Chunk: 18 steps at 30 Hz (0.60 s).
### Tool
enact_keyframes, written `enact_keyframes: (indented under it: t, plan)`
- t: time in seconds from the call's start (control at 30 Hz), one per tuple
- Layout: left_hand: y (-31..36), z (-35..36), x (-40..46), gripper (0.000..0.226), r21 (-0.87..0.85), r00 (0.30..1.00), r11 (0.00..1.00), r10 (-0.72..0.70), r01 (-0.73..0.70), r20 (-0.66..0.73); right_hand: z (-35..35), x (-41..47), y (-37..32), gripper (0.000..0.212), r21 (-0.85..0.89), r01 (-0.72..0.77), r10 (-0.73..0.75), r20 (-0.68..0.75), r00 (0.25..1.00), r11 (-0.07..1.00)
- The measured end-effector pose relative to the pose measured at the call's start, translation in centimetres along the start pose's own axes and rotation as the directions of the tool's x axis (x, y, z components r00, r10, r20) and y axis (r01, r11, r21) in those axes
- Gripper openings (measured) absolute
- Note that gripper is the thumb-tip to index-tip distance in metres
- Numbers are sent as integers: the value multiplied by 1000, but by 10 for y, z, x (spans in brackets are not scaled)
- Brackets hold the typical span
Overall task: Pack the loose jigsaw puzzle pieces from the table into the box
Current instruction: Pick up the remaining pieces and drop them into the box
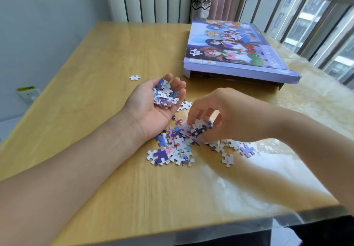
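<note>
right hand [216, 115] pinches glossy knobbed puzzle pieces [199, 129]

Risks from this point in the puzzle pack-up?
1. The left hand cups a heaped handful of pieces, palm up; adding more or tilting it may spill some.
2. The puzzle box has its lid on, only slightly raised at the near edge, and both hands are busy: the right hand pinches pieces from the pile.
3. A stray piece lies apart on the table, easy to miss.
</note>
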<state>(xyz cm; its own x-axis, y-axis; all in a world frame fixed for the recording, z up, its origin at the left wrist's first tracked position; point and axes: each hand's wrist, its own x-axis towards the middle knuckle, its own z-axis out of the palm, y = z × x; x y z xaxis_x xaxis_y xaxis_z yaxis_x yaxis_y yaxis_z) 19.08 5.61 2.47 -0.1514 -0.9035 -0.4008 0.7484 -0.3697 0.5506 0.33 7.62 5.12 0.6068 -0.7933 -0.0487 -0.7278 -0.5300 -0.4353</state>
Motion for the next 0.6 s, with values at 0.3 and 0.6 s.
enact_keyframes:
  t: [0.3, 0.6]
  plan:
    - [-3, 1, -3, 44, 58, 999, 997, -44, 43, 18, -31, 22, -1, 30, 409, 9, 77, -195, 978, 913]
    - [-1, -1, -5, 40, -4, 999, 999, -52, 52, 0, -45, 14, -20, 63, -93, 1, -8, -72, 997, 996]
